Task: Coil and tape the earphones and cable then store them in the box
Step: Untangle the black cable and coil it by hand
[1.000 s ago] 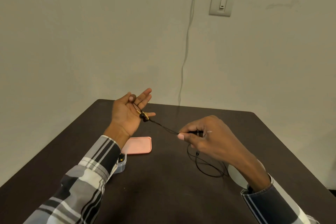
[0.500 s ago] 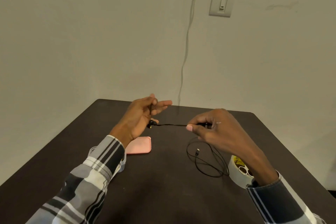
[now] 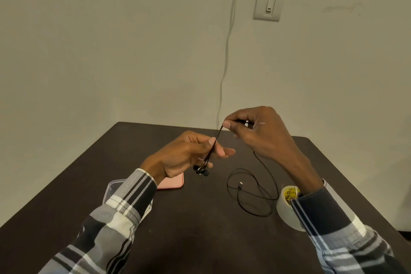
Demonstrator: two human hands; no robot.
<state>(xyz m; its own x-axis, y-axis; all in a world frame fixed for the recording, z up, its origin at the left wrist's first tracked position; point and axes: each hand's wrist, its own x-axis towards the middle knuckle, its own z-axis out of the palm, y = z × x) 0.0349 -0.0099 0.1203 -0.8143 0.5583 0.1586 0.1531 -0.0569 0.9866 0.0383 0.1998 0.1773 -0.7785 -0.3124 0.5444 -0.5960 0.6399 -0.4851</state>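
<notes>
We've got the left hand point(image 3: 184, 155) curled round the black earphones point(image 3: 201, 170), buds dangling in a cluster just below the fingers, above the dark table point(image 3: 200, 229); the right hand point(image 3: 255, 133) pinches the same thin black wire higher up, so it runs taut between the two. The rest of the cable point(image 3: 253, 193) lies in loose loops on the table, plug end inside the loops. Relative to those loops: tape roll point(image 3: 287, 209) touching on the right, pink lid point(image 3: 172, 182) and clear box point(image 3: 110, 189) well left.

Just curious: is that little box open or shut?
Open: its pink lid lies flat on the table beside the box, which a sleeve mostly hides.
</notes>
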